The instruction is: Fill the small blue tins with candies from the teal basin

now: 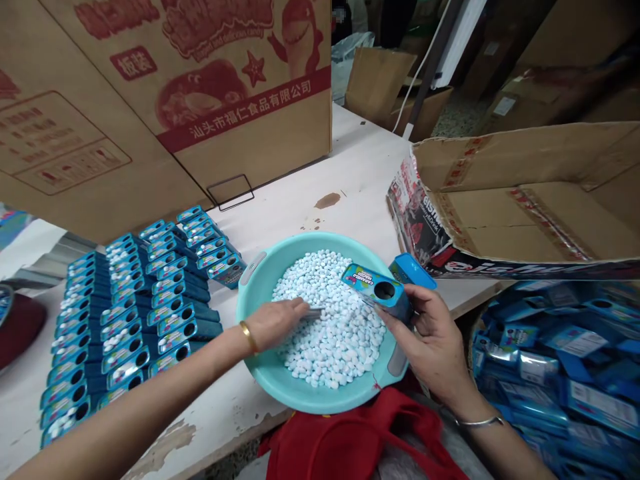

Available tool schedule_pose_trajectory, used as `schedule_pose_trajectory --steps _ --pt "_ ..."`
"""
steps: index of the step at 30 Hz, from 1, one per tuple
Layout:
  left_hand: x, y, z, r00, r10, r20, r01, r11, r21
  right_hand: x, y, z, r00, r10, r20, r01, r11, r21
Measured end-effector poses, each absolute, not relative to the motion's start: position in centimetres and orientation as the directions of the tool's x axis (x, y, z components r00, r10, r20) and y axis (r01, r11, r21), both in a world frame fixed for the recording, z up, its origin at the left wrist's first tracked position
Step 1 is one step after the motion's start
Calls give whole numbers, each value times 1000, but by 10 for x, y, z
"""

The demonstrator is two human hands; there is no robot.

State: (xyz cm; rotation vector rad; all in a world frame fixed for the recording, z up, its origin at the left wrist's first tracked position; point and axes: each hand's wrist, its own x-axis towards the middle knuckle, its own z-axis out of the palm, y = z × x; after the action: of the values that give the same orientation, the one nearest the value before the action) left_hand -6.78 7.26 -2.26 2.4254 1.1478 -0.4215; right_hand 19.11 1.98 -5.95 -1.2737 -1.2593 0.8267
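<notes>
A turquoise basin [295, 403] full of small white and pale-blue candies [325, 353] stands at the table's front edge. Inside it, my left hand [280, 323] is closed on a thin metal tool [315, 312], whose far end is among the candies; its full shape is hidden. Over the basin's right side my right hand [435, 340] grips a blue candy tin [373, 283], tilted, its round dark opening facing up. Just beyond that tin is another blue piece [415, 272], a tin or a lid; I cannot tell whether my fingers touch it.
Rows of blue tins [173, 283] stand at the left, some with candies at their openings. Behind them is a large printed carton [260, 133]. An open cardboard box [525, 200] sits at the right, above a container of loose blue tins [565, 373]. A red bowl [20, 327] is far left.
</notes>
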Motion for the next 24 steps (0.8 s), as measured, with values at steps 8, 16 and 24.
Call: schedule_pose_trajectory --steps 8,16,24 --pt "-39 62 -32 756 565 -329 608 -420 674 188 24 -48 213 965 153 8 155 -988" --pt "-79 72 64 760 622 -190 577 -510 637 191 21 -55 138 966 217 193 189 -963" --pt "-39 85 126 703 622 -344 706 -669 232 190 16 -48 -51 926 374 417 360 -835"
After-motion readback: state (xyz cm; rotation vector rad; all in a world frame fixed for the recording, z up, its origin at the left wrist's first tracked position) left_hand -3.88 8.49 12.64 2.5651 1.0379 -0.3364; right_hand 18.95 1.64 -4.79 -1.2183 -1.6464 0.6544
